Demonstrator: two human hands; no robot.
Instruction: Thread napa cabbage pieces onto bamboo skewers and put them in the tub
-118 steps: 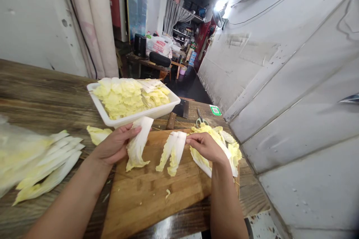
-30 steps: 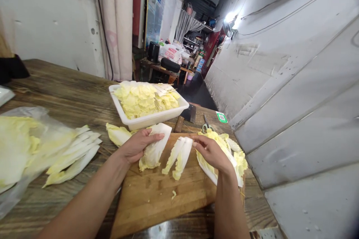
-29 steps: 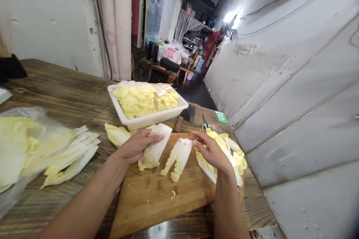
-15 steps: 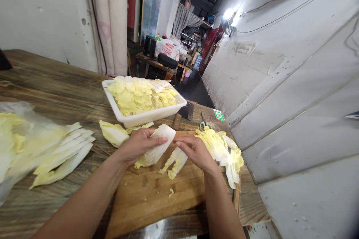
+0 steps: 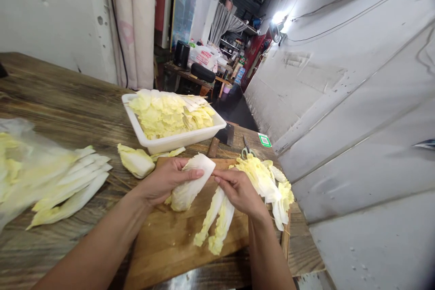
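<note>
Pinching a smooth, broad white cabbage leaf (image 5: 192, 186) with crinkled edges, my left hand (image 5: 166, 181) holds it above the grained wooden board (image 5: 170, 244). Two limp, frilly yellow-edged strips (image 5: 220, 224) dangle from my right hand's (image 5: 238, 188) closed fingers, beside the leaf's corner. Beyond, ruffled leaves (image 5: 158, 113) heap a white tub (image 5: 186, 138).

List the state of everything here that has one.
Left hand, closed on pale leaf
Right hand, fingers pinched together
Leaf strips, hanging from the right hand
White tub, uncovered, heaped with leaves
Cleaver, lying flat
Scissors, lying down, blades' opening unclear
Plastic bag, leaf ends protruding
Wall light, lit
</note>
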